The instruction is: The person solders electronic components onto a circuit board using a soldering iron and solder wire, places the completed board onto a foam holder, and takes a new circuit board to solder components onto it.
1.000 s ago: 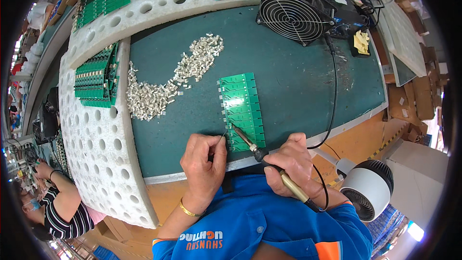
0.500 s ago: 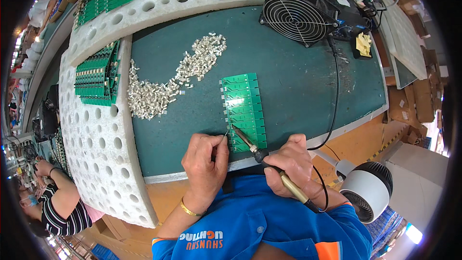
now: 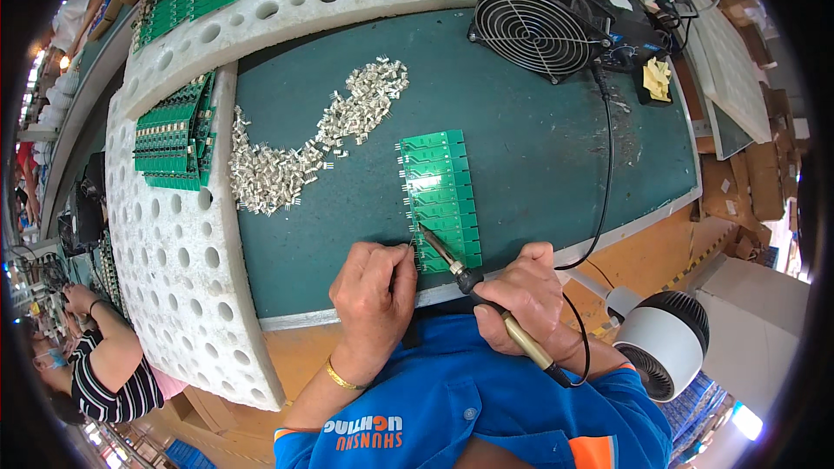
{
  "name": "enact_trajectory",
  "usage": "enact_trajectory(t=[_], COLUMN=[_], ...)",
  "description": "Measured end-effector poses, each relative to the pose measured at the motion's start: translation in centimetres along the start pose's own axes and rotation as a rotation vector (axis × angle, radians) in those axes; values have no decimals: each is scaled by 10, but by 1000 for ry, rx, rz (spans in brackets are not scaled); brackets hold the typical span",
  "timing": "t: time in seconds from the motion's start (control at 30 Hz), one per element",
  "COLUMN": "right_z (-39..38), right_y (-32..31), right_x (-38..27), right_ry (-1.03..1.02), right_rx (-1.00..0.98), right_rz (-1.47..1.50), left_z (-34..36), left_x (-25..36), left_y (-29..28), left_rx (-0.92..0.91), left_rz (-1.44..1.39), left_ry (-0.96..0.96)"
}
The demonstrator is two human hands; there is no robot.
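A green circuit board panel (image 3: 439, 195) lies on the dark green bench mat, with small white connectors along its left edge. My right hand (image 3: 526, 295) is closed around the handle of a soldering iron (image 3: 459, 269), whose tip meets the board's lower left part. Close to that tip, my left hand (image 3: 375, 291) pinches a thin strand of solder wire (image 3: 412, 243) at the board's left edge. The strand is mostly hidden by the fingers. Left of the board spreads a loose heap of small white connectors (image 3: 278, 172).
A black fan (image 3: 539, 30) stands at the back right beside a yellow sponge (image 3: 656, 80). The iron's cable (image 3: 608, 165) crosses the mat's right side. White perforated foam (image 3: 182, 252) carries stacked boards (image 3: 178, 139) at left. Another person (image 3: 113, 352) sits at far left.
My left hand has shifted very slightly toward the iron tip. The iron and the board stay practically in place.
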State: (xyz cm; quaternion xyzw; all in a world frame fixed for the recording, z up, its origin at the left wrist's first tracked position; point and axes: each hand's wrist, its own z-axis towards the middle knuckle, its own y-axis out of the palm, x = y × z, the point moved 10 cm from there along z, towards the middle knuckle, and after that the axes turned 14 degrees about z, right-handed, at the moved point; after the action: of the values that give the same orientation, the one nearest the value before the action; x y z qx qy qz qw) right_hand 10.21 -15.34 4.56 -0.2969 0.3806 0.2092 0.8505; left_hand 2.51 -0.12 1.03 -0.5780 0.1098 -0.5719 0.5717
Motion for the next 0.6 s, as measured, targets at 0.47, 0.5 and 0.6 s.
enact_trajectory(t=[0.47, 0.5, 0.6], right_z=[-1, -1, -2], right_y=[3, 2, 3], right_x=[0, 0, -1], right_ry=[4, 5, 11], right_rx=[-27, -24, -36], right_rz=[-12, -7, -3], left_z=[1, 1, 1], left_x=[-3, -2, -3], left_y=[0, 0, 1], left_rx=[-21, -24, -27], left_rz=[-24, -25, -32], left_ry=[-31, -27, -25])
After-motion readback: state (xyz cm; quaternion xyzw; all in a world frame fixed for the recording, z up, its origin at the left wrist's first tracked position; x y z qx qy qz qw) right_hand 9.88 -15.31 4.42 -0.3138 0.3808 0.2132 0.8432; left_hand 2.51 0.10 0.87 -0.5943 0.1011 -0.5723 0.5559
